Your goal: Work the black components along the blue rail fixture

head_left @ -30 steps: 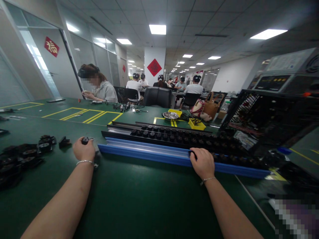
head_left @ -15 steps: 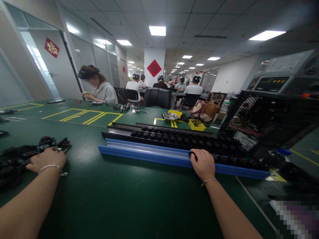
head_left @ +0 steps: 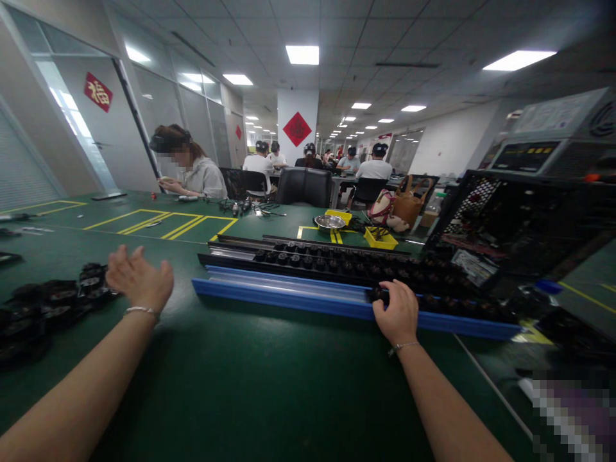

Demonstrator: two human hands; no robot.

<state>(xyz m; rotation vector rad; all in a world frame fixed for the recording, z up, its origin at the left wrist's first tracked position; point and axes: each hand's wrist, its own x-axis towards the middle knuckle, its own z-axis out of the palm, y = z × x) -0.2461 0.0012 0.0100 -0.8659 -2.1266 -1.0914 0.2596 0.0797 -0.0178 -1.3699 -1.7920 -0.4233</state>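
Note:
My left hand (head_left: pixel 139 277) is raised over the green table with its fingers spread, holding nothing. To its left lies a pile of black round parts (head_left: pixel 52 301), apart from the hand. My right hand (head_left: pixel 398 313) rests at the long blue channel rail (head_left: pixel 279 296), its fingers curled over a small black round part (head_left: pixel 378 294) inside the rail. More black parts (head_left: pixel 457 304) sit in a row in the rail to the right of this hand. The left stretch of the channel shows its bare, shiny floor.
Behind the blue rail lie black rails (head_left: pixel 231 262) holding more black parts. An open computer case (head_left: pixel 524 231) stands at right, near a blue-capped bottle (head_left: pixel 539 298). Farther back are a metal bowl (head_left: pixel 330 222), a yellow tray (head_left: pixel 381 239) and a seated person (head_left: pixel 205 174).
My left hand has lifted off the pile of black parts and moved right, its fingers opening. My right hand has shifted slightly on the rail, showing more of the black part.

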